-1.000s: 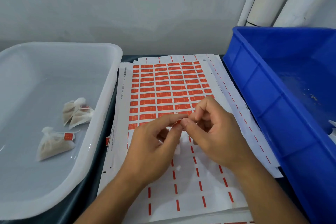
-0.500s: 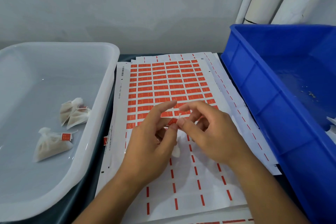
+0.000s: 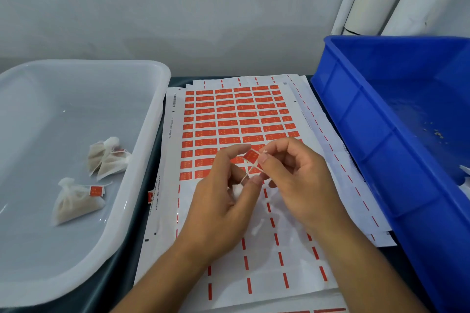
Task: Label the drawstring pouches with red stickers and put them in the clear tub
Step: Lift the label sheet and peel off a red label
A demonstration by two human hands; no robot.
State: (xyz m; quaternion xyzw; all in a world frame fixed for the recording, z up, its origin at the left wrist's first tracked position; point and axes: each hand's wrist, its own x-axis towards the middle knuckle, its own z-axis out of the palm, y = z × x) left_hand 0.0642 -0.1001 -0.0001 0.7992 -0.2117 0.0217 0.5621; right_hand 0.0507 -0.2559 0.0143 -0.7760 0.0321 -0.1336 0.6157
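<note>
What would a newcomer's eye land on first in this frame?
Both hands meet at centre: the right hand pinches a red sticker on a white string, which the left hand steadies. Beneath lies the sticker sheet; labelled pouches sit in the clear tub, left.

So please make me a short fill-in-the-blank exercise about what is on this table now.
1. The clear tub holds ____ pouches.
2. The crate to the person's right is ____.
3. The right hand pinches a ____ sticker.
4. The sticker sheet lies ____ the tub and the crate.

Missing words: three; blue; red; between
</note>
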